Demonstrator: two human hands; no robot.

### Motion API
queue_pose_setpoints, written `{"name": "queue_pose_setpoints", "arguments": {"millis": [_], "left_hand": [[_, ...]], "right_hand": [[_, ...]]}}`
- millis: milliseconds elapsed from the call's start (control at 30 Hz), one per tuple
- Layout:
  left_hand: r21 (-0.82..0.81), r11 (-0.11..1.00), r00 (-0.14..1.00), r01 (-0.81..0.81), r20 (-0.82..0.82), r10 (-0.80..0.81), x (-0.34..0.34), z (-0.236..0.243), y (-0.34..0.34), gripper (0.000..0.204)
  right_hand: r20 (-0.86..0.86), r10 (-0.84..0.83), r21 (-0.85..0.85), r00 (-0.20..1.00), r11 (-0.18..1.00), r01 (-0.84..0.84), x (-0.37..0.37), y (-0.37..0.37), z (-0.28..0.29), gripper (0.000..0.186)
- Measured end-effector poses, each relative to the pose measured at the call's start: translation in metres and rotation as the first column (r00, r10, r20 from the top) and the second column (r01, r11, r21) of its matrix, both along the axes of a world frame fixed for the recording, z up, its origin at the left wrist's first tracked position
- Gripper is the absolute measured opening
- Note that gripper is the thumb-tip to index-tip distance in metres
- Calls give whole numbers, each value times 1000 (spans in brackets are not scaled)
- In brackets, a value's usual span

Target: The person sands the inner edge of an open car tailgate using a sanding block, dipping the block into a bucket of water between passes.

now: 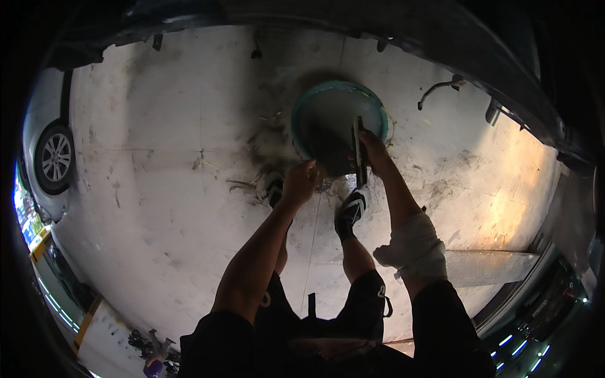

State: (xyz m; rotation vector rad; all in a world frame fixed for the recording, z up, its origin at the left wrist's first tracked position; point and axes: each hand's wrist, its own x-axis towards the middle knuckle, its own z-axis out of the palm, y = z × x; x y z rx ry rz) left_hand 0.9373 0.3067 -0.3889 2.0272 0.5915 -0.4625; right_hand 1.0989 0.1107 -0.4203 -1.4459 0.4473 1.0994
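Observation:
My right hand (375, 152) grips a long, narrow dark flat piece (359, 148), upright and seen nearly edge-on; its exact kind is unclear. It is over the near right side of a round green-rimmed tub (304, 102) with murky grey liquid in it. My left hand (299, 183) is closed, fingertips pinched, just short of the tub's near edge; anything between them is too small and dark to make out. A dark patch (334, 154) lies between the hands, and whether it is shadow or material I cannot tell. White cloth (416, 249) is bunched round my right forearm.
My shoes (351, 211) stand on a stained pale floor (157, 189) near the tub. Dark vehicle bodywork (479, 57) overhangs the far side, with a bent hose or pipe (438, 91) hanging below. A car wheel (55, 159) is at left; silvery sheeting (491, 267) lies right.

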Motion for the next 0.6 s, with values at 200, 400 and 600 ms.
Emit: {"name": "queue_pose_setpoints", "arguments": {"millis": [200, 400, 600], "left_hand": [[361, 910, 951, 202, 150, -271, 54, -77, -15, 52], [340, 915, 963, 217, 78, -257, 88, -124, -29, 51], [299, 918, 929, 260, 182, -323, 85, -137, 8, 33]], "right_hand": [[515, 625, -700, 587, 701, -132, 25, 71, -95, 43], [9, 894, -862, 448, 234, -450, 34, 69, -138, 40], [439, 827, -710, 351, 559, -428, 40, 57, -100, 43]]}}
